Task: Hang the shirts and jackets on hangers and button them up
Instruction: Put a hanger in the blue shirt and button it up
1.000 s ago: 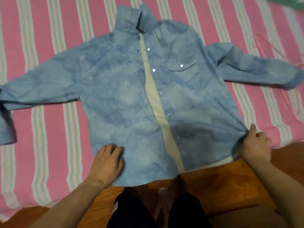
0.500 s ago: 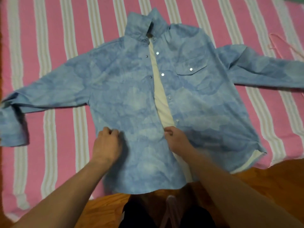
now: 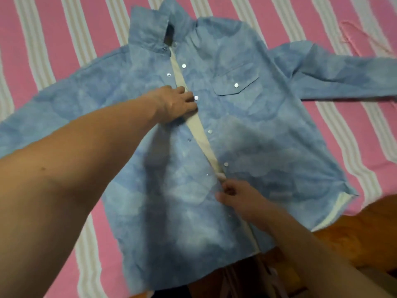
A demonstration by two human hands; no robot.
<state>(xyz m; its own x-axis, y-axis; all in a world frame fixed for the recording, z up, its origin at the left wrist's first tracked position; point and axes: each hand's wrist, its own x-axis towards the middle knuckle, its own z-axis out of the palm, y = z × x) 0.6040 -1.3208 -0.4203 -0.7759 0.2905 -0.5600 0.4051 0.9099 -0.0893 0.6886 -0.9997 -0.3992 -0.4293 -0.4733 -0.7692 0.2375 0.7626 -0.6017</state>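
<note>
A pale blue cloud-patterned shirt (image 3: 247,130) with silver snap buttons lies face up on the striped bed, sleeves spread and collar at the top. Its front is open, and a strip of cream lining shows between the two panels. My left hand (image 3: 176,104) reaches across to chest height and grips the edge of the left front panel beside a snap. Lower down, my right hand (image 3: 234,190) pinches the front edge where the two panels meet. A pink hanger (image 3: 361,37) lies on the sheet at the upper right, beyond the shirt's sleeve.
The pink and white striped sheet (image 3: 53,50) covers the bed under the shirt. A brown wooden surface (image 3: 365,222) shows at the bottom right, past the shirt's hem. My dark-clothed legs (image 3: 214,291) are at the bottom edge.
My left hand has moved from the lower left panel up to the front edge at chest height. My right hand went from the hem's right corner to the front edge and stays there.
</note>
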